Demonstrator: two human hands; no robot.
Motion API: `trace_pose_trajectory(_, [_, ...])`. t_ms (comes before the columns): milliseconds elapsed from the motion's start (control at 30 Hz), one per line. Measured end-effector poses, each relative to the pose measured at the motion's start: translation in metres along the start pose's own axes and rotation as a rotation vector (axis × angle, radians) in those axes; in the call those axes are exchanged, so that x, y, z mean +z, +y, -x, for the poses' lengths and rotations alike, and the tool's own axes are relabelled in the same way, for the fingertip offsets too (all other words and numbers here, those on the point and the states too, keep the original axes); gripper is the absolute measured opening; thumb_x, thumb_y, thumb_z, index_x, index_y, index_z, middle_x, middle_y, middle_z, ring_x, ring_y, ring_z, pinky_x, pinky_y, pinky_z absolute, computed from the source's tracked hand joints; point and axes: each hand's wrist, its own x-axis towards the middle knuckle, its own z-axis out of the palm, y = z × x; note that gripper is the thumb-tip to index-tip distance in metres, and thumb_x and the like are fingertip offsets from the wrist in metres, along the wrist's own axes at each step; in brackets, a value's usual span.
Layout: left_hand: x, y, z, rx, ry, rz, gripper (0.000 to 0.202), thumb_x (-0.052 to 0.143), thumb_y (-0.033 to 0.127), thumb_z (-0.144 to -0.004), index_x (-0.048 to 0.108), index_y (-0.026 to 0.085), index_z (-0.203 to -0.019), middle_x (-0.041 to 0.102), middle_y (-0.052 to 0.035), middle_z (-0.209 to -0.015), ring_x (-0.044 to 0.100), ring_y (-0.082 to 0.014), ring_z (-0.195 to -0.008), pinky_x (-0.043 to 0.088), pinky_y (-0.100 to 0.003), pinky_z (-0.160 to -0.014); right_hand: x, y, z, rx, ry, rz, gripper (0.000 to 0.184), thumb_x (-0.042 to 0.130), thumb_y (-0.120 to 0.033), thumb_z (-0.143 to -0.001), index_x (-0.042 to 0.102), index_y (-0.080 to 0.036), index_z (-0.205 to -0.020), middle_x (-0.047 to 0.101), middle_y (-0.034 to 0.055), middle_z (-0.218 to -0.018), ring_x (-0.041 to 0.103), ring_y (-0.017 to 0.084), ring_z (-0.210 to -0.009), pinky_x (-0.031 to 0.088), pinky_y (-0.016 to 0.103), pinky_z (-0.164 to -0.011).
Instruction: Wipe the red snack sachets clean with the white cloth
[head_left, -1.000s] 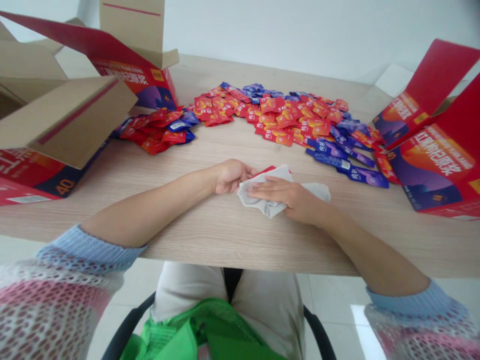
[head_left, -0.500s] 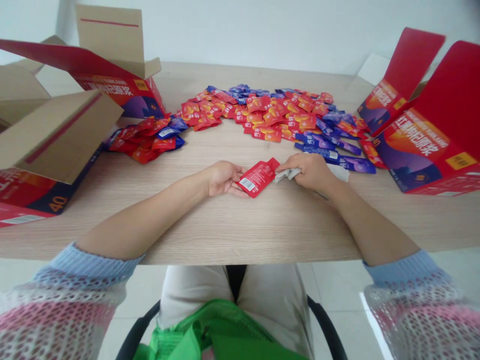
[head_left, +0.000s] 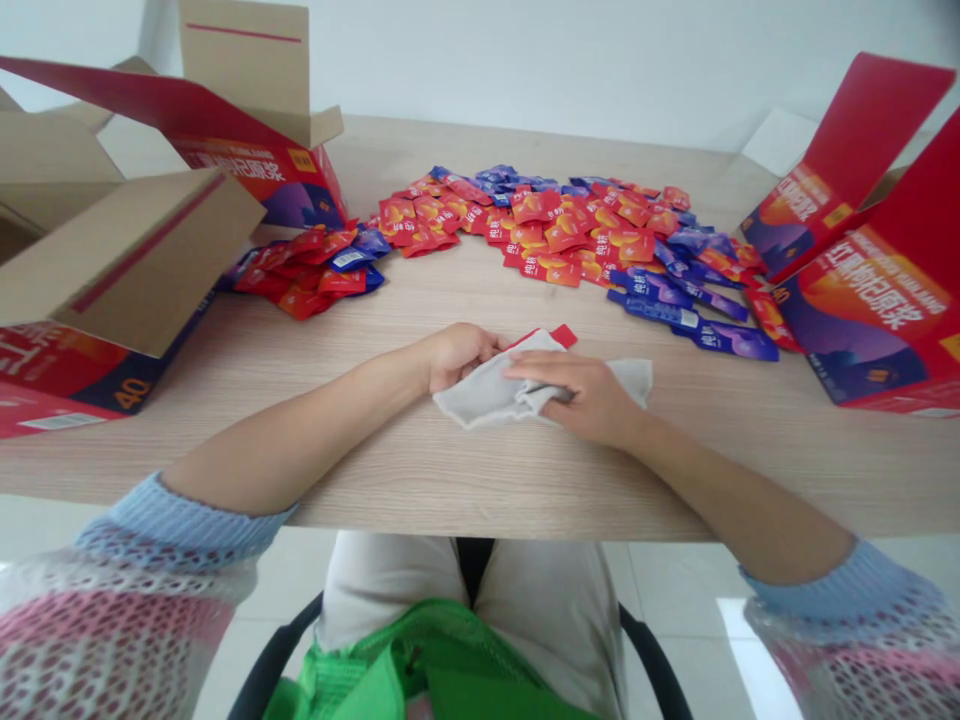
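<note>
My left hand (head_left: pixel 460 355) is closed on the lower end of a red pouch (head_left: pixel 564 336), held just above the table. Most of the pouch is hidden; only its upper edge and spout end show. Over it lies a white cloth (head_left: pixel 487 388), gripped by my right hand (head_left: pixel 589 392), whose fingers press it against the pouch. Part of the cloth sticks out behind the right hand. Beyond both hands is a wide pile of red pouches (head_left: pixel 555 235), with blue pouches (head_left: pixel 731 340) at its right end.
Two open cartons stand on the left, a nearer carton (head_left: pixel 67 375) and a farther carton (head_left: pixel 300 190). On the right are two more red cartons (head_left: pixel 870 310). A smaller heap of pouches (head_left: pixel 307 270) lies beside the left cartons. The table's front edge (head_left: pixel 480 530) is close to my lap.
My right hand has moved left with the cloth, which has spread over the pouch and now covers most of it. My left hand keeps hold of the pouch. The view has shifted slightly.
</note>
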Motion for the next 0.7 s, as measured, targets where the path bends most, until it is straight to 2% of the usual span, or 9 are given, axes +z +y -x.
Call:
trace_pose_trajectory(67, [0.000, 0.001, 0.001, -0.004, -0.004, 0.011, 0.040, 0.046, -0.006, -0.062, 0.068, 0.006, -0.093, 0.073, -0.0092, -0.080, 0.070, -0.0184, -0.065, 0.055, -0.026, -0.060, 0.008, 0.003, -0.004, -0.082, -0.145, 0.051, 0.037, 0.059, -0.027, -0.089, 0.062, -0.027, -0.126, 0.062, 0.0025, -0.131, 0.049, 0.021, -0.129, 0.038, 0.040, -0.110])
trace_pose_trajectory(133, [0.000, 0.002, 0.000, -0.002, 0.012, 0.004, 0.040, 0.046, -0.006, -0.064, 0.067, 0.006, -0.095, 0.073, -0.0092, -0.079, 0.070, -0.0182, -0.065, 0.055, -0.027, -0.062, 0.009, 0.008, -0.006, -0.098, -0.200, 0.096, 0.039, 0.058, -0.029, -0.091, 0.058, -0.027, -0.130, 0.057, 0.0014, -0.137, 0.043, 0.020, -0.135, 0.032, 0.042, -0.114])
trace_pose_trajectory(267, [0.001, 0.003, -0.002, 0.019, 0.062, -0.040, 0.037, 0.048, -0.005, -0.067, 0.068, 0.005, -0.097, 0.072, -0.0093, -0.076, 0.068, -0.0168, -0.060, 0.054, -0.024, -0.058, -0.004, 0.017, -0.004, -0.002, -0.209, 0.117, 0.048, 0.059, -0.033, -0.090, 0.051, -0.029, -0.137, 0.053, 0.0019, -0.141, 0.040, 0.022, -0.137, 0.032, 0.046, -0.113])
trace_pose_trajectory(400, [-0.001, 0.004, -0.002, 0.046, 0.047, -0.045, 0.038, 0.049, -0.004, -0.071, 0.067, 0.003, -0.103, 0.073, -0.0114, -0.089, 0.069, -0.0150, -0.065, 0.054, -0.020, -0.057, -0.014, 0.031, -0.001, 0.128, -0.208, 0.149, 0.054, 0.059, -0.040, -0.090, 0.045, -0.031, -0.142, 0.048, 0.0029, -0.146, 0.037, 0.024, -0.138, 0.029, 0.050, -0.114])
trace_pose_trajectory(600, [-0.008, 0.004, -0.001, 0.029, -0.023, 0.028, 0.038, 0.046, 0.000, -0.080, 0.062, 0.003, -0.114, 0.073, -0.0147, -0.099, 0.072, -0.0213, -0.083, 0.059, -0.031, -0.074, -0.019, 0.054, 0.001, 0.190, -0.246, 0.182, 0.050, 0.047, -0.042, -0.096, 0.040, -0.031, -0.144, 0.042, 0.0033, -0.149, 0.033, 0.024, -0.141, 0.027, 0.051, -0.114])
trace_pose_trajectory(700, [-0.009, 0.004, -0.001, 0.026, -0.024, 0.033, 0.038, 0.047, -0.002, -0.081, 0.060, 0.004, -0.117, 0.073, -0.0149, -0.098, 0.073, -0.0214, -0.084, 0.059, -0.031, -0.076, -0.024, 0.064, 0.004, 0.277, -0.225, 0.253, 0.049, 0.045, -0.044, -0.096, 0.042, -0.033, -0.143, 0.042, 0.0050, -0.149, 0.036, 0.028, -0.139, 0.032, 0.054, -0.111])
